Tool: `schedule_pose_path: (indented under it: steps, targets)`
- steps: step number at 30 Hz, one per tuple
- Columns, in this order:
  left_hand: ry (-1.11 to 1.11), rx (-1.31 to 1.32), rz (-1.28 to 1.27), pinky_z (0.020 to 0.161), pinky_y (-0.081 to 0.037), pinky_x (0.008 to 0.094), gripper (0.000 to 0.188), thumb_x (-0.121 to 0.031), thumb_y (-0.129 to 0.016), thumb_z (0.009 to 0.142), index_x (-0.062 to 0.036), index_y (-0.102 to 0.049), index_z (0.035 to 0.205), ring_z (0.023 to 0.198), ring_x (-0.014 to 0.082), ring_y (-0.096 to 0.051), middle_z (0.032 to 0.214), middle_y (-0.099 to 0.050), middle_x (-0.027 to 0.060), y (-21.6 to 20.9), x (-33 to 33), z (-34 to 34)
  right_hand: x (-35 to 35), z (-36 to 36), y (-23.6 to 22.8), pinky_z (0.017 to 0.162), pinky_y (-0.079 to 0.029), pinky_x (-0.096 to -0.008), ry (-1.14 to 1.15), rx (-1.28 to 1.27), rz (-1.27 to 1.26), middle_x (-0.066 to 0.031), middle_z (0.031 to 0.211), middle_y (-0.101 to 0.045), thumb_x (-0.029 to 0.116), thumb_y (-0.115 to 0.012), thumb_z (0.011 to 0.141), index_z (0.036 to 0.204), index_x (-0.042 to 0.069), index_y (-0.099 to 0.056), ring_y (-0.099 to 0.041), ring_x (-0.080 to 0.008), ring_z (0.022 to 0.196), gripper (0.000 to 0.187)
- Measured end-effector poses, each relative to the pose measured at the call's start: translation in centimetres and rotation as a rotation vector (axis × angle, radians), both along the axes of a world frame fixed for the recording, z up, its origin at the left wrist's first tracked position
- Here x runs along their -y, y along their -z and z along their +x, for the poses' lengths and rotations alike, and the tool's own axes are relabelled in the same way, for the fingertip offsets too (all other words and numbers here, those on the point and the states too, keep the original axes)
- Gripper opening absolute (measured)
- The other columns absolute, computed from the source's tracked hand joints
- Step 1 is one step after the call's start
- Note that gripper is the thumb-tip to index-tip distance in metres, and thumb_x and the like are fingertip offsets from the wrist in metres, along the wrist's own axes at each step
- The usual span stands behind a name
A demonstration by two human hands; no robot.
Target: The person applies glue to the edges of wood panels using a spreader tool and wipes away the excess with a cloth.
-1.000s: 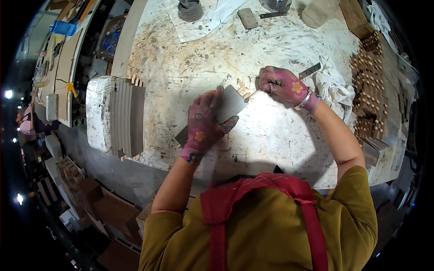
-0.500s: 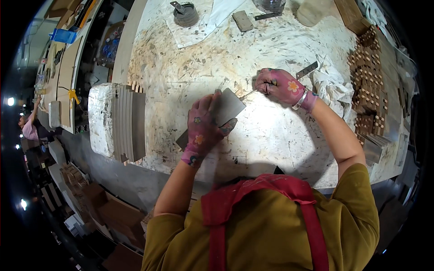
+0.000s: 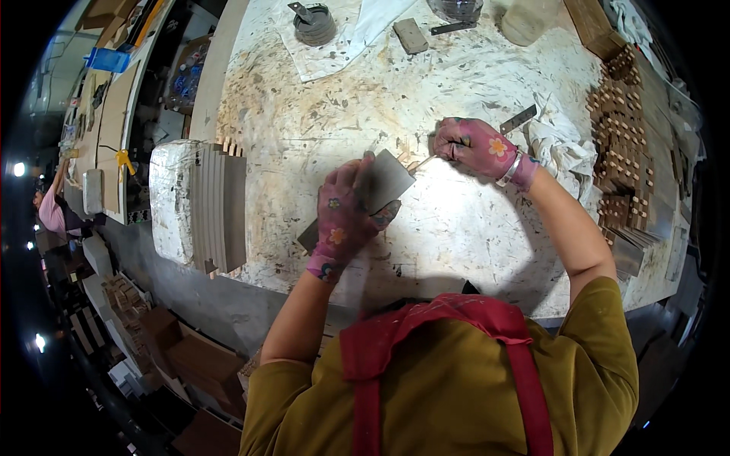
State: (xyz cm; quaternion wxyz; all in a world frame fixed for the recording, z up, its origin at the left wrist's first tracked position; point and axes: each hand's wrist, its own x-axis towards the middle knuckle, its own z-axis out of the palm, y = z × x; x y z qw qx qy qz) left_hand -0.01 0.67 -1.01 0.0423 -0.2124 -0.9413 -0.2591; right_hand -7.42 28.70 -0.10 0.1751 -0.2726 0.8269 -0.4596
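My left hand [image 3: 340, 216], in a pink flowered glove, is closed around a flat grey rectangular board [image 3: 392, 182]. The board is held slantwise over the worktable, its far end pointing up and right and its near end showing below the wrist side. My right hand [image 3: 475, 146], gloved alike, pinches a thin light stick [image 3: 425, 163]. The stick's tip meets or lies very close to the board's right end; contact cannot be made out. Fingers hide the rest of the stick. Just beyond the right hand lie a dark flat metal strip [image 3: 518, 118] and a crumpled white cloth [image 3: 561, 144].
A stack of grey boards [image 3: 220, 205] leans by a white block [image 3: 171, 201] at left. Many brown pieces with light pegs [image 3: 620, 129] line the right side. At the far side stand a pot of grey paste [image 3: 315, 29], a small block [image 3: 411, 36] and a clear container [image 3: 525, 26].
The board has tilted slightly, its face now looking darker. My right hand has shifted a little to the right with the stick, whose tip stays near the board's end.
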Motion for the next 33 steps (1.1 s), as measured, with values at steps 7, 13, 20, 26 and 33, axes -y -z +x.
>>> schedule_pose_path:
  steps: [7,13,20,26,33]
  targets:
    - [0.021,-0.004,-0.011,0.096,-0.041,0.0449,0.084,-0.032,-0.080,0.072,-0.0062,-0.040,0.142,0.109,0.0324,-0.052,0.120,-0.053,0.0135,0.0,0.1,0.0,-0.1,-0.1,0.0,0.076,-0.049,-0.0358,-0.008,0.013,-0.041,-0.0099,0.086,-0.063,0.016,-0.060,0.091,0.089,0.005,-0.064,-0.062,-0.0278,0.083,0.012]
    - [0.006,0.017,-0.039,0.096,-0.041,0.0443,0.083,-0.032,-0.079,0.073,-0.0059,-0.041,0.142,0.109,0.0321,-0.052,0.120,-0.054,0.0135,-0.3,0.0,0.0,1.4,-0.8,0.4,0.077,-0.049,-0.0378,0.087,-0.018,-0.037,-0.0117,0.090,-0.064,0.018,-0.060,0.091,0.091,0.005,-0.065,-0.062,-0.0305,0.086,0.013]
    - [-0.015,0.058,-0.025,0.096,-0.042,0.0453,0.082,-0.036,-0.078,0.073,-0.0050,-0.044,0.141,0.110,0.0341,-0.051,0.121,-0.053,0.0146,-0.8,-0.2,0.0,1.2,-0.9,1.2,0.077,-0.049,-0.0391,0.054,-0.041,-0.062,-0.0129,0.091,-0.064,0.018,-0.060,0.092,0.094,0.006,-0.065,-0.062,-0.0326,0.087,0.013]
    - [-0.019,0.066,-0.033,0.097,-0.042,0.0455,0.081,-0.036,-0.078,0.073,-0.0049,-0.045,0.140,0.111,0.0343,-0.051,0.121,-0.054,0.0145,-0.8,-0.2,0.0,1.8,-1.3,0.6,0.077,-0.049,-0.0372,0.088,-0.053,-0.023,-0.0117,0.090,-0.064,0.018,-0.060,0.092,0.092,0.005,-0.065,-0.062,-0.0297,0.086,0.013]
    - [-0.035,0.072,-0.007,0.097,-0.042,0.0447,0.081,-0.035,-0.079,0.071,-0.0069,-0.047,0.140,0.111,0.0335,-0.051,0.121,-0.054,0.0132,-0.7,-0.3,0.1,1.6,-1.3,0.6,0.074,-0.049,-0.0362,0.067,-0.019,-0.020,-0.0105,0.087,-0.062,0.017,-0.060,0.091,0.090,0.006,-0.064,-0.061,-0.0275,0.081,0.011]
